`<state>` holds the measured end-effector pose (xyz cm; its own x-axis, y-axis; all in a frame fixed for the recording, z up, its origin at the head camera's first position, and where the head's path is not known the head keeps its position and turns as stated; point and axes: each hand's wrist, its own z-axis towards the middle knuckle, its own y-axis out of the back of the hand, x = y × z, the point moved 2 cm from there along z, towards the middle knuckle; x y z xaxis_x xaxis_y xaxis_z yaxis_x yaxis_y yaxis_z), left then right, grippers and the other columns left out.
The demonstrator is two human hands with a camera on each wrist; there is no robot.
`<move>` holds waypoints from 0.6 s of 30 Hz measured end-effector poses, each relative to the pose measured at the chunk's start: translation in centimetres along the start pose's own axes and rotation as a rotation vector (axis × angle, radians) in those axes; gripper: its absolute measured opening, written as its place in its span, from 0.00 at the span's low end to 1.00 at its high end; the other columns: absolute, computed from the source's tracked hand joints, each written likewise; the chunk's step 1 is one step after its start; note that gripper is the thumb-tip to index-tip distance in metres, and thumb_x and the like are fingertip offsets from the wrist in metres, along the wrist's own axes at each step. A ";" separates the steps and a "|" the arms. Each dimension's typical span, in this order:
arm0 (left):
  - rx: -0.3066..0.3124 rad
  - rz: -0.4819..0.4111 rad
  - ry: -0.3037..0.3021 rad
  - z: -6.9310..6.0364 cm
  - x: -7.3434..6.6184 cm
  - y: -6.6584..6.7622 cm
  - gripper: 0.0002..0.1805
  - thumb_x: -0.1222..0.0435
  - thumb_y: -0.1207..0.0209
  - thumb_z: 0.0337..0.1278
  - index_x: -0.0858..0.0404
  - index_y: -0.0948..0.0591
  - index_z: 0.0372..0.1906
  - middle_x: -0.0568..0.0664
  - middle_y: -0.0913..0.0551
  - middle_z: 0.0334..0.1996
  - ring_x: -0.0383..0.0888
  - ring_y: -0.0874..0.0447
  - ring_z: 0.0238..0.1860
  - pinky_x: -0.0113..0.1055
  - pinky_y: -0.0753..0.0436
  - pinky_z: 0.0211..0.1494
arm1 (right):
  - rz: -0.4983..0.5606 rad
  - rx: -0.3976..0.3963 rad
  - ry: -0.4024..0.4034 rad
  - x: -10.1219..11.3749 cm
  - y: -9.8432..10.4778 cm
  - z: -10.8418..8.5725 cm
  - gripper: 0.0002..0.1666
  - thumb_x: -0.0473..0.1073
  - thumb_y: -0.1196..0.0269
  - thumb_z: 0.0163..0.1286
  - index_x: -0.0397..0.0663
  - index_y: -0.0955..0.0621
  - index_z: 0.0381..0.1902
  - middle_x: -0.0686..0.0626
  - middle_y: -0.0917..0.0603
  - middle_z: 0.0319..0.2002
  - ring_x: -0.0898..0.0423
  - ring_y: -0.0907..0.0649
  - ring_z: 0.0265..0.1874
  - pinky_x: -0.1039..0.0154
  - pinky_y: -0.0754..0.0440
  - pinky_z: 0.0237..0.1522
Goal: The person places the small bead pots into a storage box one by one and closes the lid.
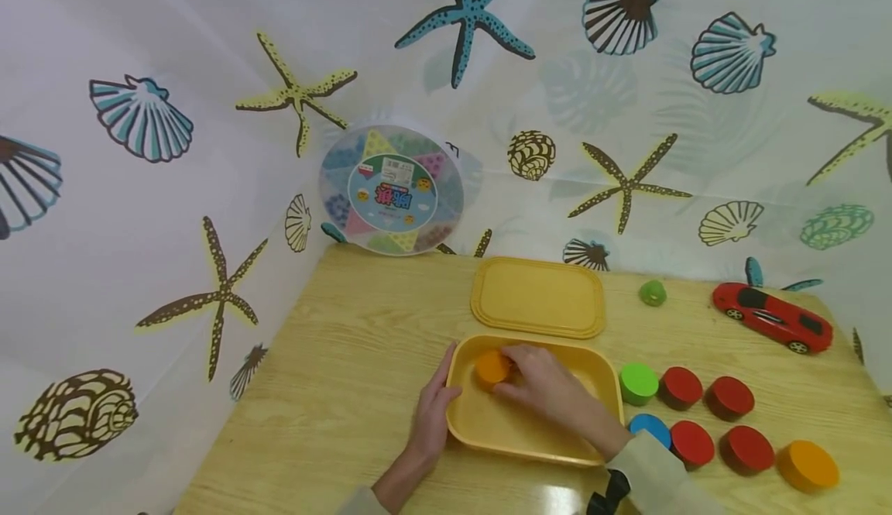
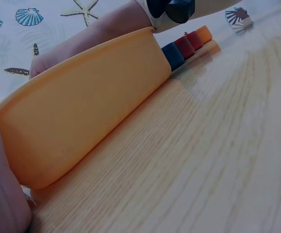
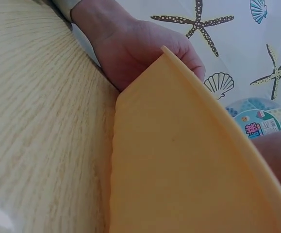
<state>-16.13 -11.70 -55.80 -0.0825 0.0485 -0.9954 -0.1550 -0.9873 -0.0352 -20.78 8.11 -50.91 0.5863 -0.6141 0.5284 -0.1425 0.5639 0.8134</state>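
The right hand (image 1: 547, 391) pinches an orange round block (image 1: 492, 368) between thumb and fingers, inside the yellow tub (image 1: 530, 453), near its left end. The left hand (image 1: 430, 418) holds that end, thumb at the rim and fingers along the outside. A flat yellow lid (image 1: 540, 296) lies just behind the tub. To the right sit a green block (image 1: 638, 384), a blue block (image 1: 651, 427) and five red blocks (image 1: 746, 451).
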 end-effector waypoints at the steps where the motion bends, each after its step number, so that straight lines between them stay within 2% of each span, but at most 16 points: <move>1: -0.003 0.007 -0.001 0.0 0.0 0.0 0.37 0.71 0.62 0.74 0.63 0.50 0.85 0.54 0.51 0.85 0.46 0.54 0.83 0.16 0.46 0.74 | 0.022 -0.011 0.015 0.0 0.0 0.1 0.23 0.41 0.23 0.64 0.33 0.16 0.52 0.42 0.10 0.46 0.51 0.11 0.44 0.57 0.10 0.47; 6: -0.019 0.030 -0.013 0.1 0.1 0.1 0.36 0.72 0.61 0.74 0.65 0.50 0.84 0.56 0.51 0.85 0.47 0.55 0.84 0.15 0.48 0.75 | 0.113 -0.039 0.068 0.2 -0.2 0.3 0.16 0.34 0.26 0.66 0.32 0.15 0.49 0.41 0.09 0.44 0.49 0.09 0.42 0.60 0.09 0.45; 9: -0.017 0.027 -0.016 0.1 0.2 0.1 0.36 0.72 0.62 0.75 0.65 0.50 0.84 0.56 0.52 0.85 0.47 0.56 0.84 0.15 0.49 0.75 | 0.102 -0.020 0.059 0.2 -0.2 0.3 0.15 0.35 0.27 0.68 0.35 0.15 0.50 0.42 0.09 0.45 0.49 0.09 0.43 0.57 0.10 0.47; 14: -0.011 0.029 -0.023 0.0 0.3 0.0 0.35 0.73 0.62 0.75 0.66 0.50 0.84 0.56 0.52 0.85 0.48 0.56 0.84 0.16 0.49 0.75 | 0.048 0.045 0.066 0.3 0.5 -0.5 0.18 0.39 0.30 0.71 0.37 0.16 0.56 0.43 0.11 0.52 0.48 0.12 0.51 0.52 0.13 0.55; 18: -0.014 0.035 -0.027 0.0 0.3 -0.1 0.35 0.72 0.62 0.75 0.66 0.50 0.84 0.56 0.51 0.84 0.49 0.56 0.84 0.16 0.49 0.75 | 0.057 0.045 0.077 0.5 2.0 -1.4 0.24 0.41 0.30 0.72 0.37 0.18 0.62 0.42 0.14 0.59 0.45 0.16 0.60 0.47 0.18 0.64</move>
<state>-16.19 -11.59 -56.11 -0.1143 0.0182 -0.9933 -0.1381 -0.9904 -0.0023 -19.67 9.73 -49.40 0.6351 -0.5366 0.5556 -0.2122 0.5704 0.7935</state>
